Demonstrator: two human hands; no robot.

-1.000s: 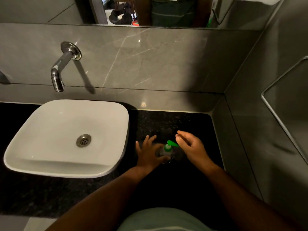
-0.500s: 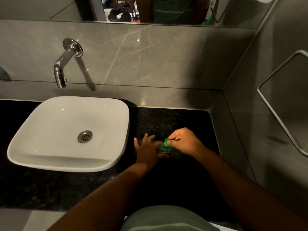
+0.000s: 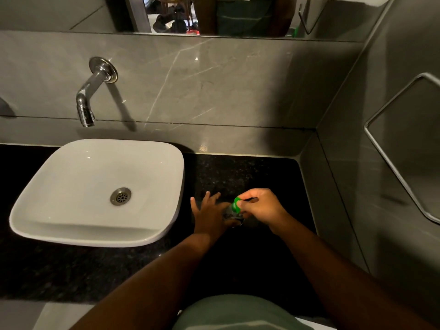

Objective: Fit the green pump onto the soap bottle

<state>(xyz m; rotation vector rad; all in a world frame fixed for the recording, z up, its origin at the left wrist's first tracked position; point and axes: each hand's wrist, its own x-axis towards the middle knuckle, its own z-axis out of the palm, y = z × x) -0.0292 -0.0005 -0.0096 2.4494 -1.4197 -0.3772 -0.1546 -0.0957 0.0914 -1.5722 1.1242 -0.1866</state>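
1 head-worn camera looks forward and steeply down from close above the black counter. Both forearms enter from the bottom edge, their fingers near frame centre. Left of the fingers lies the white sink; beyond them, the grey wall and a mirror strip.

Dim overall; black counter nearly lost in shadow, tap throws hard shadow rightward, wide-angle bending at edges.
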